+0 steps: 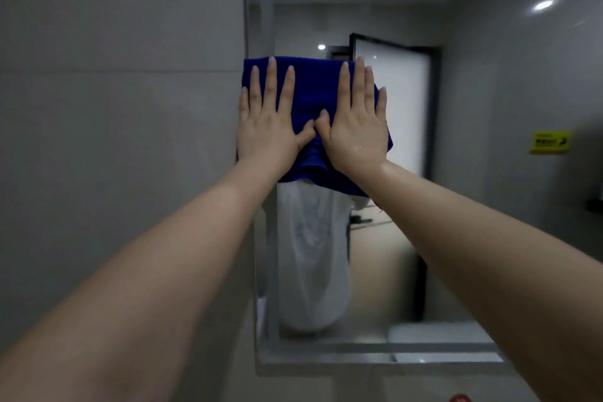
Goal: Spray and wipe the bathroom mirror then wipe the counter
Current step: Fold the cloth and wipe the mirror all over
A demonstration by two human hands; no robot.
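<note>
— Mirror [391, 254] and blue cloth [313, 101], where?
— Cloth is under the straight, spread fingers of left hand [267, 127] and right hand [355, 130], pressed flat on the mirror; thumbs side by side.

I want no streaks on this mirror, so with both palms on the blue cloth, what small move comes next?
Probably slide the blue cloth rightward under steady pressure. The left hand and right hand press it flat against the mirror at its left edge, so most of the glass lies to the right and below.
</note>
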